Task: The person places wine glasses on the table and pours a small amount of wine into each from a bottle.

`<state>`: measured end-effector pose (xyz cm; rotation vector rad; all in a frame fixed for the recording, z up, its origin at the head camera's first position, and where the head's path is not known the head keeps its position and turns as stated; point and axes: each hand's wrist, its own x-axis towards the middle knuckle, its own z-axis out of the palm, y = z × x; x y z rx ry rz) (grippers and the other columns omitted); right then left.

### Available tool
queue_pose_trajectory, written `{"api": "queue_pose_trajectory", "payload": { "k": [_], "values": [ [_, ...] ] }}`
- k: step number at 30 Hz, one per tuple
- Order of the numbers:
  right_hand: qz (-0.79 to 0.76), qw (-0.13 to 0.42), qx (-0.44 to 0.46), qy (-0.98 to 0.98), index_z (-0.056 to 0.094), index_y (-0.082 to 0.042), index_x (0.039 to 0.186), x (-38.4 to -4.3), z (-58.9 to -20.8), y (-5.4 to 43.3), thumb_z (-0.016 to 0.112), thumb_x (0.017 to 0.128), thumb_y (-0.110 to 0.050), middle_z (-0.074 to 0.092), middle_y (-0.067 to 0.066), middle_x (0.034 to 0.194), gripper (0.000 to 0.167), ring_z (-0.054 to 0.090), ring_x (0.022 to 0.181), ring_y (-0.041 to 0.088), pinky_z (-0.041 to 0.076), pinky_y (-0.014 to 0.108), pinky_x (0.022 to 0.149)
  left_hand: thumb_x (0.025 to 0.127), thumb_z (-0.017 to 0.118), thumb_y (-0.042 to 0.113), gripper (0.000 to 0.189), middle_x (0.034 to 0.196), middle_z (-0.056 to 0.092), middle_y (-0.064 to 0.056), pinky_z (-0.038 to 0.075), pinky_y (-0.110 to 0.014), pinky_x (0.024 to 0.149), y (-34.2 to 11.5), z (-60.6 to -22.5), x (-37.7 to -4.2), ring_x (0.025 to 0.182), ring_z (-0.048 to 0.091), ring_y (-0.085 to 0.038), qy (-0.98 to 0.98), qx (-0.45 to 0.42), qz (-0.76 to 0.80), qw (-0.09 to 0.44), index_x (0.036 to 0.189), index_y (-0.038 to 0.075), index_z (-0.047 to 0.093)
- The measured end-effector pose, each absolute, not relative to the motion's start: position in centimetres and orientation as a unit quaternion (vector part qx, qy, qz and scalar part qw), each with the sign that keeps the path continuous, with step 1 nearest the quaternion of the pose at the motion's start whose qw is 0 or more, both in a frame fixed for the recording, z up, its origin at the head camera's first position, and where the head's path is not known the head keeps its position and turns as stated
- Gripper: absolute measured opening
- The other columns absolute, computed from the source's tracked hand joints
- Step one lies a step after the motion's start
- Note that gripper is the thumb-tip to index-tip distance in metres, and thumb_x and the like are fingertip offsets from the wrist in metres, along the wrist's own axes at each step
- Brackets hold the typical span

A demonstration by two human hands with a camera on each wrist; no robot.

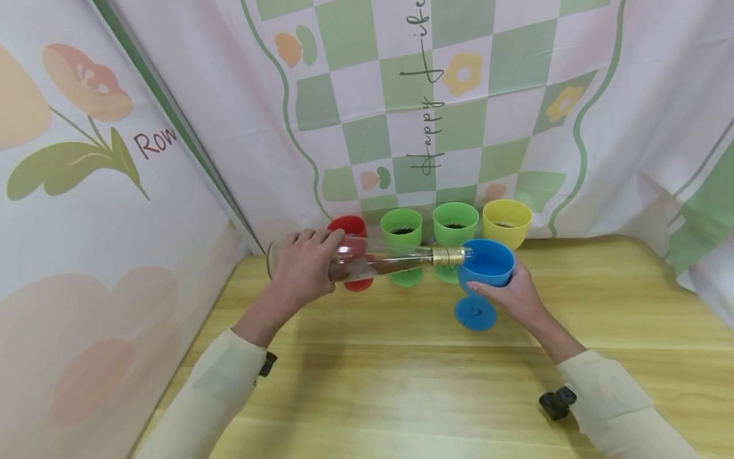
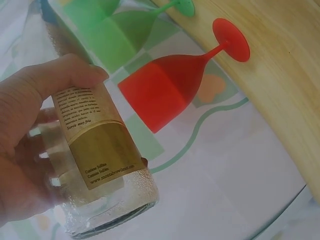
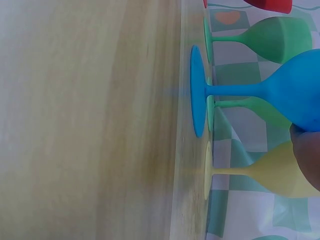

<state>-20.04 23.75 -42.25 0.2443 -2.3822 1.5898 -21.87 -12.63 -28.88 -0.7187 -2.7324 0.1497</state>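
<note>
My left hand (image 1: 304, 264) grips a clear glass wine bottle (image 1: 384, 262) round its body. It is tipped nearly level, its gold-banded neck pointing right, with dark liquid along the lower side. The bottle's mouth overlaps the rim of a blue plastic goblet (image 1: 487, 273). My right hand (image 1: 520, 296) holds that goblet by the bowl, tilted slightly toward the bottle. In the left wrist view, the fingers wrap round the bottle over a printed label (image 2: 102, 145). In the right wrist view, the goblet's foot and stem show, and only part of the hand.
Behind stand a red goblet (image 1: 347, 224), a green goblet (image 1: 401, 223), a second green goblet (image 1: 455, 220) and a yellow goblet (image 1: 507, 220). Dark liquid shows in the green and yellow ones. A printed curtain (image 1: 401, 127) hangs behind the wooden table (image 1: 401, 382); another covers the left side.
</note>
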Motion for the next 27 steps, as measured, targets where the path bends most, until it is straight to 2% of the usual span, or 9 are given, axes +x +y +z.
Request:
{"api": "queue_pose_trajectory", "payload": {
  "k": [5, 12, 21, 27],
  "values": [
    [0.548, 0.133, 0.085, -0.821, 0.031, -0.001, 0.154, -20.05, -42.24, 23.76, 0.073, 0.09, -0.009, 0.047, 0.025, 0.148, 0.077, 0.044, 0.116, 0.003, 0.044, 0.005, 0.085, 0.067, 0.092, 0.023, 0.079, 0.13, 0.067, -0.008, 0.049, -0.056, 0.105, -12.62, -28.5, -21.82, 0.119, 0.062, -0.034, -0.954, -0.252, 0.057, 0.151, 0.135, 0.018, 0.053],
    [0.551, 0.133, 0.088, -0.819, 0.031, 0.0, 0.153, -20.08, -42.28, 23.76, 0.073, 0.09, -0.007, 0.047, 0.025, 0.148, 0.076, 0.044, 0.114, -0.003, 0.044, 0.005, 0.085, 0.067, 0.091, 0.02, 0.078, 0.132, 0.067, -0.008, 0.049, -0.057, 0.105, -12.53, -28.11, -21.83, 0.12, 0.061, -0.034, -0.954, -0.253, 0.061, 0.151, 0.135, 0.018, 0.053],
    [0.549, 0.131, 0.089, -0.821, 0.031, -0.001, 0.154, -20.06, -42.23, 23.76, 0.074, 0.09, -0.008, 0.046, 0.024, 0.149, 0.077, 0.044, 0.119, 0.007, 0.044, 0.005, 0.086, 0.068, 0.09, 0.019, 0.073, 0.129, 0.067, -0.007, 0.049, -0.056, 0.105, -12.41, -27.86, -21.8, 0.119, 0.062, -0.034, -0.954, -0.25, 0.075, 0.148, 0.131, 0.019, 0.054],
    [0.548, 0.133, 0.091, -0.821, 0.031, -0.001, 0.153, -20.05, -42.25, 23.76, 0.074, 0.09, -0.007, 0.045, 0.024, 0.15, 0.077, 0.044, 0.12, 0.009, 0.043, 0.004, 0.086, 0.068, 0.091, 0.02, 0.074, 0.13, 0.067, -0.007, 0.049, -0.056, 0.104, -12.42, -27.82, -21.84, 0.118, 0.062, -0.034, -0.952, -0.252, 0.081, 0.154, 0.132, 0.019, 0.054]
  ]
}}
